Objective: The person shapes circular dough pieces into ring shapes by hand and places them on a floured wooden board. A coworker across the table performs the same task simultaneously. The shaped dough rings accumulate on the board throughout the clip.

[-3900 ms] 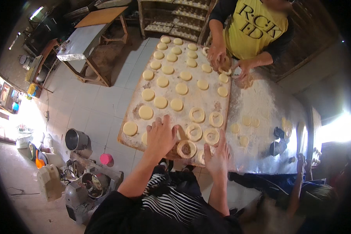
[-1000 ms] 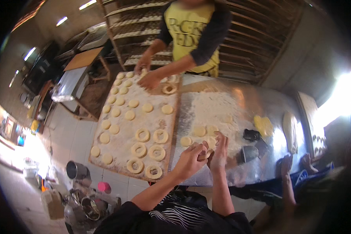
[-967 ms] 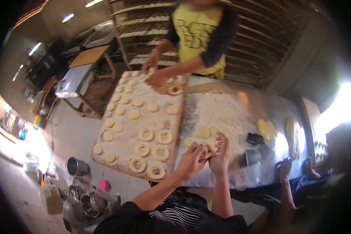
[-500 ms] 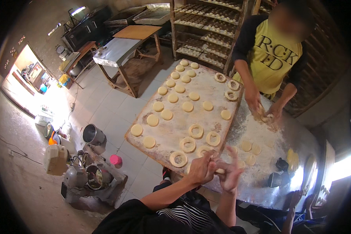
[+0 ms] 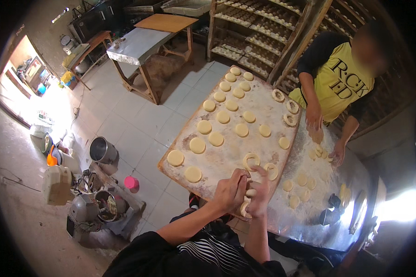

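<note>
My left hand (image 5: 231, 190) is closed, its fingertips pressed together beside my right hand (image 5: 260, 191). Between the two hands, over the near edge of a floured wooden board (image 5: 222, 161), pale dough (image 5: 250, 193) shows in part. It looks like a ring, and my right fingers curl around it. Below the right palm a curved piece of dough (image 5: 246, 210) shows; whether it hangs from the hand or lies on the board, I cannot tell. Just beyond my fingers lie a dough ring (image 5: 251, 161) and another dough ring (image 5: 271, 171). Several flat dough rounds (image 5: 197, 145) cover the board's left and far parts.
At right, a co-worker's hands (image 5: 338, 152) touch dough pieces (image 5: 320, 152) on a floured metal table (image 5: 305, 217). More rounds (image 5: 302, 179) and a dark cutter (image 5: 330, 214) lie there. A mixer (image 5: 90, 207), metal pot (image 5: 103, 150) and pink cup (image 5: 131, 183) stand left on the floor.
The view has shifted, so the board sits farther right. My right fingers, spread upward before, now curl in closer to my left hand. The co-worker's hands have lowered to the table and parted.
</note>
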The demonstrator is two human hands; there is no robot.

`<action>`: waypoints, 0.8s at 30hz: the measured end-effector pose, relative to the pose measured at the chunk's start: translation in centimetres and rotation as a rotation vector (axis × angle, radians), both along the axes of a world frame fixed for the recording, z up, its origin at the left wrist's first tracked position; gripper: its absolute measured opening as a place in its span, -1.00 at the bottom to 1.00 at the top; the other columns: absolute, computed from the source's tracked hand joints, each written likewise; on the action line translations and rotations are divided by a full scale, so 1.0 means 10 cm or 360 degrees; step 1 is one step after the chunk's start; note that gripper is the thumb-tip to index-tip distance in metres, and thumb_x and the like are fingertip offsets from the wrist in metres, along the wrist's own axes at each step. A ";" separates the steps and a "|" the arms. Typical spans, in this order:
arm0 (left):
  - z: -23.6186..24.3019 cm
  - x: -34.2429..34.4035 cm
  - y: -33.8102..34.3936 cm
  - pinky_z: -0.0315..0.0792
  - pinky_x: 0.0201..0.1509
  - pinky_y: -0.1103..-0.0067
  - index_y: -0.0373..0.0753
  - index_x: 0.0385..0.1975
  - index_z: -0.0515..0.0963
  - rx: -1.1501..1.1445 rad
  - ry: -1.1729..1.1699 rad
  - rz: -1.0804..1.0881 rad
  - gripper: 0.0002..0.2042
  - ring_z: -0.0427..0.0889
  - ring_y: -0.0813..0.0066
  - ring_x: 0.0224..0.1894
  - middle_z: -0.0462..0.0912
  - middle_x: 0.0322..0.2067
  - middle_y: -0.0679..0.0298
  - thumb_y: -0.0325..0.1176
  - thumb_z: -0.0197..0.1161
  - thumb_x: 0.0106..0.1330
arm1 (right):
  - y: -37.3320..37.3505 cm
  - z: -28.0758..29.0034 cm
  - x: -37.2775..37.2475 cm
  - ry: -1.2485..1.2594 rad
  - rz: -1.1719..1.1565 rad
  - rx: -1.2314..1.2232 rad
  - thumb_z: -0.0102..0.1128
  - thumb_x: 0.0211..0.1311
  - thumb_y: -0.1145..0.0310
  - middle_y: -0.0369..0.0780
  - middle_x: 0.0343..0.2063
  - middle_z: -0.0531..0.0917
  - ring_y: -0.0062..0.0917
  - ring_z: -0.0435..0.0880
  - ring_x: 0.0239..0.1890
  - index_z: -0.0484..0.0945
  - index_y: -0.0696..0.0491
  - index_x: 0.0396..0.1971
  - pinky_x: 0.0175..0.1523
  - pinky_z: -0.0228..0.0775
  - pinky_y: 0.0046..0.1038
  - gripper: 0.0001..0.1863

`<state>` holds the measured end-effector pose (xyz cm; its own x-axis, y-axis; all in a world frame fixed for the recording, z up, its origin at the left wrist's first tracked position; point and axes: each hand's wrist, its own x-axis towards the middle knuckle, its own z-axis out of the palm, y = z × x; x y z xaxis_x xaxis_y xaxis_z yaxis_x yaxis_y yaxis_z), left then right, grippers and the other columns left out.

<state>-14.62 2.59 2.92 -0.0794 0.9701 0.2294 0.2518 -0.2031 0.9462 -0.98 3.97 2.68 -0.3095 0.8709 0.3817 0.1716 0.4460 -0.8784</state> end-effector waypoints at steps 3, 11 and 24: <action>0.02 -0.18 0.09 0.49 -0.44 0.25 -0.28 -0.13 0.42 -0.0270 0.0105 -0.0043 -0.82 0.65 -0.06 -0.49 0.60 -0.54 0.02 -0.32 -0.06 0.52 | 0.06 0.04 -0.15 -0.0219 -0.0025 0.0105 0.28 0.08 0.06 -0.02 0.05 0.56 -0.14 0.53 0.07 0.68 0.10 -0.29 0.20 0.33 -0.23 -0.61; 0.04 -0.45 0.30 0.45 -0.51 0.16 -0.23 -0.09 0.40 -0.0042 0.0194 -0.0095 -0.76 0.62 -0.12 -0.54 0.58 -0.62 0.01 -0.20 -0.10 0.56 | 0.22 0.06 -0.31 0.0256 -0.0060 -0.0886 -0.07 0.38 -0.14 -0.02 -0.01 0.61 -0.35 0.62 -0.09 0.12 0.06 0.41 0.05 0.46 -0.32 -0.23; -0.14 -0.72 1.00 0.31 -0.02 0.05 -0.24 0.24 0.30 -0.0189 0.1396 0.0334 -0.51 0.52 -0.12 -0.05 0.52 -0.14 -0.12 -0.15 0.14 0.39 | 0.65 0.04 -0.60 -0.0861 -0.0868 -0.0777 0.10 0.37 -0.05 0.11 0.23 0.37 -0.03 0.45 0.16 -0.11 -0.03 0.50 0.35 0.18 -0.15 -0.13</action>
<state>-21.81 12.58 1.55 -0.1011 0.9765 0.1901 0.9121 0.0147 0.4096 -7.01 10.49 3.12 0.1636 0.9757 -0.1457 0.6934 -0.2188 -0.6865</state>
